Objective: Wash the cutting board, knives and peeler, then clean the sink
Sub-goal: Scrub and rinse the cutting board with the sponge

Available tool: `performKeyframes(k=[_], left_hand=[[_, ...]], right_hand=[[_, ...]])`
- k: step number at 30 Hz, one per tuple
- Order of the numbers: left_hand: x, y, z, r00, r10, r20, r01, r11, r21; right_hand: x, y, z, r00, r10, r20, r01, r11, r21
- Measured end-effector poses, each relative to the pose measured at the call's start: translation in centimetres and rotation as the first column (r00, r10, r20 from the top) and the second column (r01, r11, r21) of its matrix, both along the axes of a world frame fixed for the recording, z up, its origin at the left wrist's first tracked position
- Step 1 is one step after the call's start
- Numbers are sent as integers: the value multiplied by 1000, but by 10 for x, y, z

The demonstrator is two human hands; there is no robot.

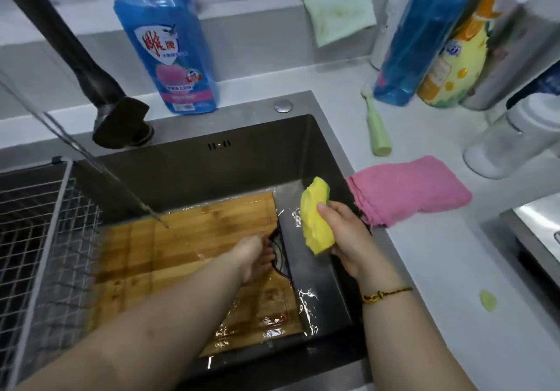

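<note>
A wet wooden cutting board (169, 254) lies flat in the dark steel sink (321, 148), with shallow water around it. My left hand (253, 258) reaches down to the board's right edge, its fingers curled into the handle cut-out there. My right hand (345, 239) holds a yellow sponge (315, 217) above the sink's right side. Water falls from the black faucet (100, 87) onto the board. No knives or peeler are visible.
A wire drying rack (39, 239) fills the sink's left part. Behind the sink stands a blue detergent bottle (169, 45). On the right counter lie a pink cloth (415, 190), a green-handled brush (375, 123), more bottles (424, 36) and a clear jar (509, 145).
</note>
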State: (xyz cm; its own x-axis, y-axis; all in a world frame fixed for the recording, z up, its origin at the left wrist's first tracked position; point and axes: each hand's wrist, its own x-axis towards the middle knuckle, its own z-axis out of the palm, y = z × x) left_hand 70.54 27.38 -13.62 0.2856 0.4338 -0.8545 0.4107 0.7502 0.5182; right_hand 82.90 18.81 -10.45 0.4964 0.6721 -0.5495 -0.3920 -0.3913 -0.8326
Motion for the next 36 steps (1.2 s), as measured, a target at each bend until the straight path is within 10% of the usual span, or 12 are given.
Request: performKeyframes(k=[19, 36], left_hand=[[30, -6, -18, 988, 123, 97, -108, 983, -148], [-48, -12, 98, 908, 296, 297, -273, 955, -117]], right_hand=[[12, -2, -18, 999, 6, 33, -5, 1000, -31], [-18, -8, 13, 995, -9, -100, 16, 998, 65]])
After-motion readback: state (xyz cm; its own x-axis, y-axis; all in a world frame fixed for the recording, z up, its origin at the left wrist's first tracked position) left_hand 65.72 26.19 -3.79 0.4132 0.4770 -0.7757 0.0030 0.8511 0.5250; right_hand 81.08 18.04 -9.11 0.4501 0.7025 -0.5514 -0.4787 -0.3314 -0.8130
